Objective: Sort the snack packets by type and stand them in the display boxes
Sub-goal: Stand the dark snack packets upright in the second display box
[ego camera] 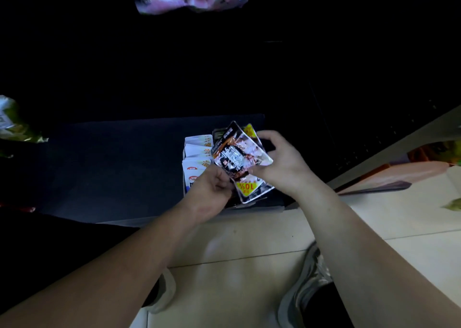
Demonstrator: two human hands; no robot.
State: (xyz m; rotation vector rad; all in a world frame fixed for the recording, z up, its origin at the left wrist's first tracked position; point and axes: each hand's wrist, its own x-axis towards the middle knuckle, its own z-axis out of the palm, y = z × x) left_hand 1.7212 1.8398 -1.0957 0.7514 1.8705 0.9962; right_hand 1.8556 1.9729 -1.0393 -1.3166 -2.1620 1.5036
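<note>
Dark foil marks the packet (237, 153) now being handled. We hold it just above the right side of the display box (254, 206), which sits on a dark ledge where it meets the tiled floor (249, 240). The right hand (282, 160) grasps the packet's far right edge, with its fingers curled around it. The left hand (212, 188) pinches what appears to be the near corner of the same packet. A second dark packet (252, 190) with a yellow label lies directly beneath it. White packets (197, 150) stand in a row in the left side of the box.

We judge the step in hand to be placing dark packets beside the white row. The held packet lies tilted with its printed face up. Its long axis runs diagonally from far left to near right. The next move calls for turning that axis upright, then lowering the packet into the right side of the box.
</note>
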